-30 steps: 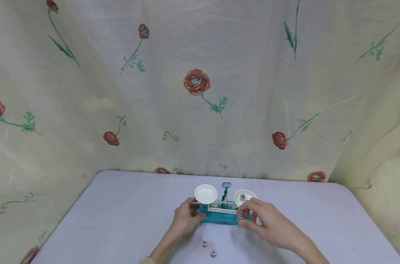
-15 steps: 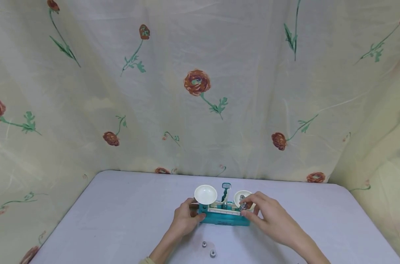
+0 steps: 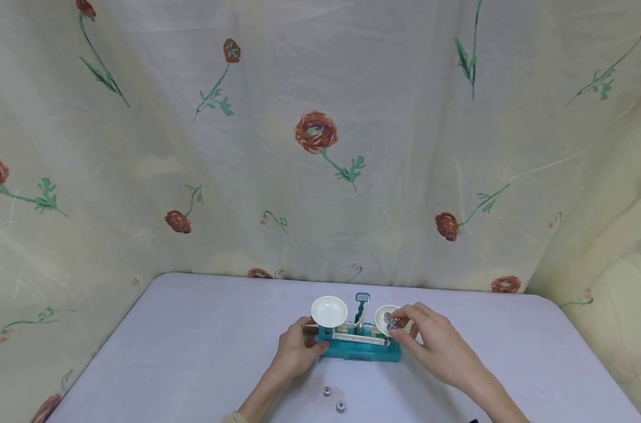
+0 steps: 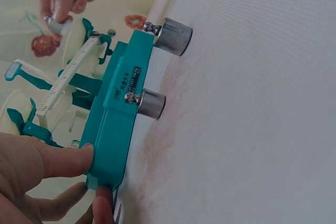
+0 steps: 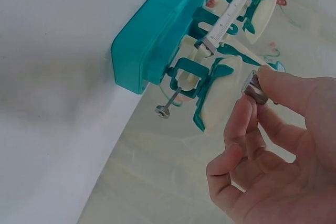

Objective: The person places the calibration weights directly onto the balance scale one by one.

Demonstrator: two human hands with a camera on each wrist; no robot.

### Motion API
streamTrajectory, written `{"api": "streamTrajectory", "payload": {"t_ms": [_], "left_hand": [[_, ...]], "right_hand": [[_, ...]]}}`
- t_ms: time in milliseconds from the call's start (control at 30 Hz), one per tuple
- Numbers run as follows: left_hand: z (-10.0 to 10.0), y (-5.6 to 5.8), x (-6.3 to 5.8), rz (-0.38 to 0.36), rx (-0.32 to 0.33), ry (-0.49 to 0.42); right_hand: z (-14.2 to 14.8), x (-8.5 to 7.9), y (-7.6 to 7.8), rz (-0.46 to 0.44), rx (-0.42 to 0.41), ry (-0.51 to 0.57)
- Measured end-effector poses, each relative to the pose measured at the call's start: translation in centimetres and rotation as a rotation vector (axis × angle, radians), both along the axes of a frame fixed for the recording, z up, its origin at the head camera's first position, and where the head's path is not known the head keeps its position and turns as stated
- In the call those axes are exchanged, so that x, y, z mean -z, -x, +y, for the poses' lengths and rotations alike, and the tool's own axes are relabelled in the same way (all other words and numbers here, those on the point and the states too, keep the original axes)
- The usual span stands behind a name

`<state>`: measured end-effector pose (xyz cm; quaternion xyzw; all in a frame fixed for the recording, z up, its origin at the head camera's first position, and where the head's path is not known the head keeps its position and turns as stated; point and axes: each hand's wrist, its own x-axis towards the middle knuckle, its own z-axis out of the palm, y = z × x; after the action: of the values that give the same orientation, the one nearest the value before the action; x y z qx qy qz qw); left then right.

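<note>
A teal balance scale (image 3: 359,351) with two white pans stands on the table. My left hand (image 3: 295,354) grips the left end of its base, thumb on the front. My right hand (image 3: 436,343) pinches a silver metal weight (image 5: 255,88) between thumb and fingers, above the right pan (image 3: 382,327). Another weight (image 3: 386,315) sits in that pan, partly hidden behind the held one. The left pan (image 3: 329,311) lies tipped toward me with its inside showing. In the left wrist view, the larger weight (image 4: 174,36) and the smaller weight (image 4: 151,103) stand on the table before the base.
A pale cloth covers the table (image 3: 209,346). Floral curtains (image 3: 320,194) hang behind it and along both sides. A small dark object (image 3: 474,420) just enters the bottom edge near the right forearm.
My right hand has raised the pinched weight from in front of the base, up and slightly right, to over the right pan. My left hand stays on the base.
</note>
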<state>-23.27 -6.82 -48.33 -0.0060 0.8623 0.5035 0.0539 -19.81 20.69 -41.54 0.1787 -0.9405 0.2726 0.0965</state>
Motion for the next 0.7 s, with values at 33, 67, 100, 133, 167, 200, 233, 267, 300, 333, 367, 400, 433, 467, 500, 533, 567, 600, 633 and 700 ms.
{"api": "streamTrajectory", "payload": {"t_ms": [33,67,100,133,167,200,233,267,300,333,367,400,433,467,500,533,567,600,633,700], "left_hand": [[0.01,0.02,-0.01,-0.002,0.000,-0.001],[0.02,0.03,-0.02,-0.002,-0.001,-0.002],[0.03,0.04,-0.04,-0.003,-0.002,-0.002],[0.04,0.05,-0.07,-0.006,-0.003,-0.001],[0.05,0.06,-0.08,-0.007,-0.005,-0.001],[0.06,0.06,-0.09,-0.008,-0.005,-0.001],[0.06,0.07,-0.10,-0.010,-0.005,-0.001],[0.06,0.08,-0.11,-0.009,-0.005,-0.001],[0.05,0.08,-0.12,-0.010,-0.005,-0.001],[0.04,0.10,-0.13,-0.011,-0.004,-0.002],[0.02,0.11,-0.14,-0.010,-0.002,-0.003],[0.00,0.12,-0.13,-0.011,-0.001,-0.003],[-0.02,0.13,-0.11,-0.012,0.000,-0.003],[-0.03,0.14,-0.09,-0.011,0.001,-0.003],[-0.05,0.14,-0.09,-0.012,0.001,-0.003],[-0.06,0.14,-0.07,-0.013,0.001,-0.002],[-0.07,0.13,-0.05,-0.012,0.001,-0.001],[-0.07,0.13,-0.01,-0.012,0.002,-0.001],[-0.07,0.11,0.01,-0.012,0.003,-0.002],[-0.07,0.06,0.03,-0.010,0.008,-0.006]], "right_hand": [[-0.02,0.05,0.02,0.007,0.006,-0.001],[-0.04,0.10,0.05,0.010,0.013,-0.002],[-0.07,0.14,0.08,0.014,0.019,-0.003],[-0.10,0.17,0.12,0.017,0.026,-0.002],[-0.13,0.19,0.17,0.017,0.031,-0.003],[-0.16,0.21,0.23,0.018,0.035,-0.003],[-0.19,0.23,0.29,0.018,0.039,-0.003],[-0.22,0.26,0.35,0.017,0.043,-0.004],[-0.25,0.28,0.42,0.014,0.047,-0.005],[-0.27,0.31,0.49,0.011,0.049,-0.006],[-0.29,0.35,0.53,0.008,0.050,-0.010],[-0.31,0.40,0.57,0.004,0.050,-0.010],[-0.33,0.45,0.60,0.000,0.051,-0.009],[-0.34,0.49,0.63,-0.003,0.051,-0.008],[-0.34,0.53,0.64,-0.006,0.050,-0.006],[-0.34,0.56,0.65,-0.007,0.048,-0.004],[-0.34,0.60,0.65,-0.007,0.046,-0.001],[-0.33,0.63,0.65,-0.006,0.044,0.003],[-0.32,0.65,0.66,-0.006,0.043,0.006],[-0.30,0.68,0.67,-0.008,0.041,0.009]]}}
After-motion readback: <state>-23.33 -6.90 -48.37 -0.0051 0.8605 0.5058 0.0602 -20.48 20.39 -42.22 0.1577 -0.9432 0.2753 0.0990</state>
